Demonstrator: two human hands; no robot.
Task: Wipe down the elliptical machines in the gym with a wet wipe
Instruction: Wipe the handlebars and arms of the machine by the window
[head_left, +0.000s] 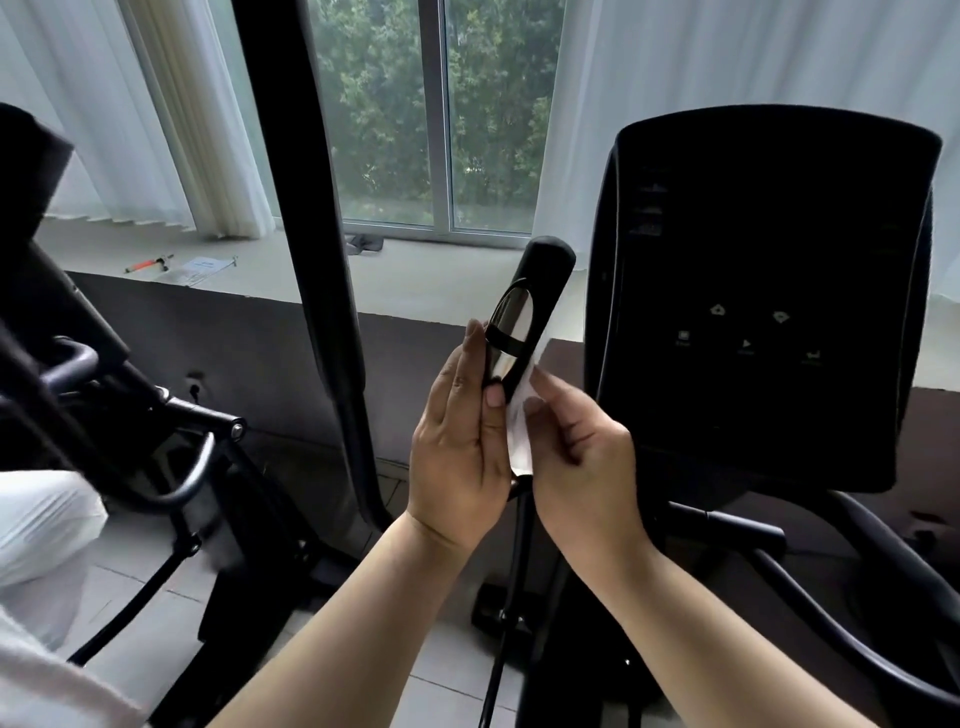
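Note:
A short black handlebar grip (540, 291) with a shiny metal pulse sensor rises in the middle of the frame, left of the elliptical's dark console (769, 291). My left hand (457, 431) lies against the grip's left side, thumb on its front, fingers mostly straight. A white wet wipe (521, 431) is wrapped around the grip's lower right side. My right hand (582, 447) pinches the wipe against the grip with thumb and curled fingers. The grip's lower part is hidden behind both hands.
A tall black moving arm (317, 218) stands left of the grip. A second machine's frame and handles (156, 431) fill the lower left. Behind runs a concrete window ledge (415, 280) with a pen and papers (192, 270), white curtains and a window.

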